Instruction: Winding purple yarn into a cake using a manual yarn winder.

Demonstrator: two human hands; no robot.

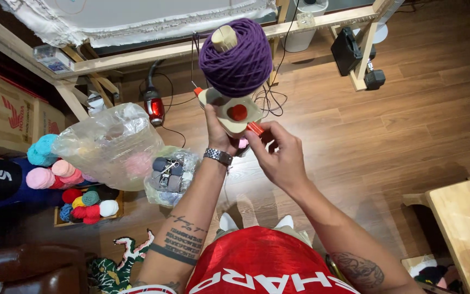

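I held a cream plastic yarn holder with a red round button (237, 113) up in front of me, well above the brown wooden floor (409, 120), and on its pale spindle sat a fat ball of deep purple wool yarn (236, 57). My left hand (217, 130), with a silver metal wristwatch (217, 156) on the wrist, gripped the holder from below and behind, its fingers closed around the base, though most of them were hidden behind it. My right hand (279, 155) came in from the right, its fingers (257, 139) curled together and pinching at a small red part (255, 128) under the holder's edge; I could not tell exactly how tightly they met. To my left, a crumpled clear plastic bag (110, 144) bulged near a smaller clear bag of grey yarn balls (171, 175), with a small pair of scissors lying on top. Further left, a shallow wooden box of small coloured yarn balls (87, 206) rested on the floor beside pink and teal skeins (47, 163). Beyond the purple ball stood a wooden frame with white cloth stretched over it (153, 27).
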